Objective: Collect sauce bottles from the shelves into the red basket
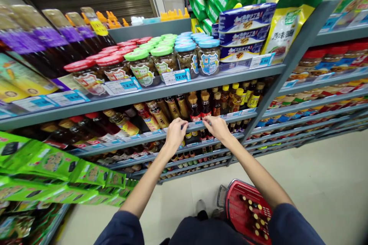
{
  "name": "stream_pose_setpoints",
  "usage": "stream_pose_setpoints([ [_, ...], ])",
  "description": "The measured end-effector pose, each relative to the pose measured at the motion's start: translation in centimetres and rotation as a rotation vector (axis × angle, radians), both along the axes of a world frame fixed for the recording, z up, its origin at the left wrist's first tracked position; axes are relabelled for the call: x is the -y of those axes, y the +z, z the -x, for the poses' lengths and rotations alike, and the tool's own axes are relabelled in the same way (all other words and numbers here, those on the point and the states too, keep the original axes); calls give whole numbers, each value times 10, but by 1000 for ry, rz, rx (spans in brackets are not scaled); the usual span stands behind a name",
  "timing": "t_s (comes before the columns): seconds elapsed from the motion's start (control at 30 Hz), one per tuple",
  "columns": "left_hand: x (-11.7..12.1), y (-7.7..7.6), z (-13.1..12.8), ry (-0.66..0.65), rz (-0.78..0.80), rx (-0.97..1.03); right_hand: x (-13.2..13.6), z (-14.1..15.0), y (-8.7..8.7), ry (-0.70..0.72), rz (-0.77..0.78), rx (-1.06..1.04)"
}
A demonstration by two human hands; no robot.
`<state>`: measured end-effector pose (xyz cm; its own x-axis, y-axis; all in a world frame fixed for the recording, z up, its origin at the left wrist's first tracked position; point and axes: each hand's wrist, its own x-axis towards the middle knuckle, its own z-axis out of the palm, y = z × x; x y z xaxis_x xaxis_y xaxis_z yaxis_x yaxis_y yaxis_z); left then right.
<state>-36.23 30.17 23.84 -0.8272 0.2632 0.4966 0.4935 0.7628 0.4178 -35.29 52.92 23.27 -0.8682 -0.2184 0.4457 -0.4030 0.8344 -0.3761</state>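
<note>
Both arms reach out to the second shelf from the top. My left hand [175, 133] is closed in a pinch at the left end of a small blue-and-white price label [196, 123] on the shelf's front edge. At the label's right end, my right hand [217, 127] pinches with thumb and fingertips. Just behind the label stand dark sauce bottles [205, 103] with brown caps and red labels. Gold-labelled bottles [172, 107] are to their left, and yellow-capped bottles [236, 99] to their right.
Above are jars [145, 65] with red, green and blue lids, and stacked blue boxes [244, 34]. Green packets [57, 160] hang at left. A red shopping basket [234, 203] holding several capped bottles stands on the floor [316, 176] by my feet.
</note>
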Motion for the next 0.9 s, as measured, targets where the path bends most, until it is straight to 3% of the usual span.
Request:
stream_pose_setpoints([
  [0.17,1,1,4,-5,-32,29,0,1,7,2,-57,12],
  [0.4,0,10,6,-8,45,63,1,-6,11,32,-111,2],
  [0.5,-4,20,4,9,-44,23,-3,-9,25,9,70,-78],
  [0.57,-11,29,5,67,-150,16,-5,-7,44,-43,248,-168],
  [0.63,-19,36,8,130,-201,37,-4,-2,67,-101,307,-227],
  [0.77,-33,40,16,162,-197,84,6,10,102,-240,53,-171],
  [0.9,-38,37,21,137,-227,106,10,13,109,-281,-91,-118],
])
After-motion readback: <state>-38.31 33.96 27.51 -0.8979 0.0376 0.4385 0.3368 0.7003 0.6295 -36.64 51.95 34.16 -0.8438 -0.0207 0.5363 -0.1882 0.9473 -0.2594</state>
